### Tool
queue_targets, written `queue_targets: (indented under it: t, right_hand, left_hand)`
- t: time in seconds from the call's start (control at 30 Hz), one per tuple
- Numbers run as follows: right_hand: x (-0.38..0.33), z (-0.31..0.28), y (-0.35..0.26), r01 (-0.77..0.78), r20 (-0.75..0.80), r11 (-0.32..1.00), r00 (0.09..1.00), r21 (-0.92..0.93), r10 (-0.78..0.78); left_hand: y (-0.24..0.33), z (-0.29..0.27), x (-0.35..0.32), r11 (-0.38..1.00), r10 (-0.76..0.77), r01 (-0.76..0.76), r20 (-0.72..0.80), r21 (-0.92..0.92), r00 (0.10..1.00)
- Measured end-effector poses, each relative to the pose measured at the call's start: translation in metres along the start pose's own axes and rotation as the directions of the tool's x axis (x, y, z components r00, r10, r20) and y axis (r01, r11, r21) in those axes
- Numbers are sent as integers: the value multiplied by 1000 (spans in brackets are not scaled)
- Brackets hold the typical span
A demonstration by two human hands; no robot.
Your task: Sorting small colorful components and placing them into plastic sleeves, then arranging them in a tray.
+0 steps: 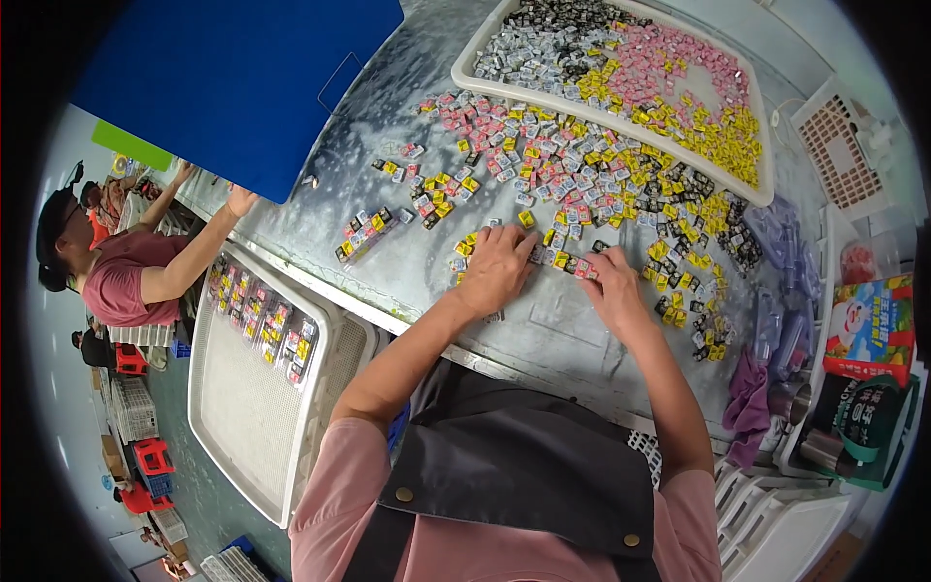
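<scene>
A short row of small block-like pieces [564,260], printed in pink, yellow, black and white, lies on the grey table between my hands. My left hand [497,267] has its fingers bent down over more pieces at the row's left end, which it partly hides. At the right end, my right hand [616,296] grips the row between thumb and finger. Several yellow and white pieces [464,249] lie beside my left hand. Farther left is a packed block of pieces [367,236]. A loose heap of mixed pieces [572,170] spreads beyond my hands.
A white tray [611,118] full of sorted-colour pieces stands at the back. Filled clear packs lie in a white crate [238,427] at left. A co-worker [136,262] holds a blue board [233,87]. Purple plastic trays [790,252] and a purple cloth [747,407] are at right.
</scene>
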State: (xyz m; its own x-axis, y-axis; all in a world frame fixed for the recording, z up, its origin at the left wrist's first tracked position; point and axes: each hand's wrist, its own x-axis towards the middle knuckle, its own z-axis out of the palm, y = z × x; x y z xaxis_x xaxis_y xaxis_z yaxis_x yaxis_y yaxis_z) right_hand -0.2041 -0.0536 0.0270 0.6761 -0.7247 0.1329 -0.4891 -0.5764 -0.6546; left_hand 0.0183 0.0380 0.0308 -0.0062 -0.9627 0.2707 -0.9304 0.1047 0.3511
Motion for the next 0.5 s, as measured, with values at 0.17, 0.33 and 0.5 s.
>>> queue_targets:
  t: [0.17,0.33,0.5]
  right_hand:
    - [6,-6,-6,-38,96,999,995,-35,41]
    - [0,-14,-5,5,129,1000,992,-28,-1]
    - [1,-13,-2,-30,161,999,986,-17,33]
  left_hand:
    - [-3,2,2,998,59,-59,55,5,997]
    - [0,5,-6,991,101,-94,75,-90,992]
    - [0,1,1,986,80,-58,136,-157,987]
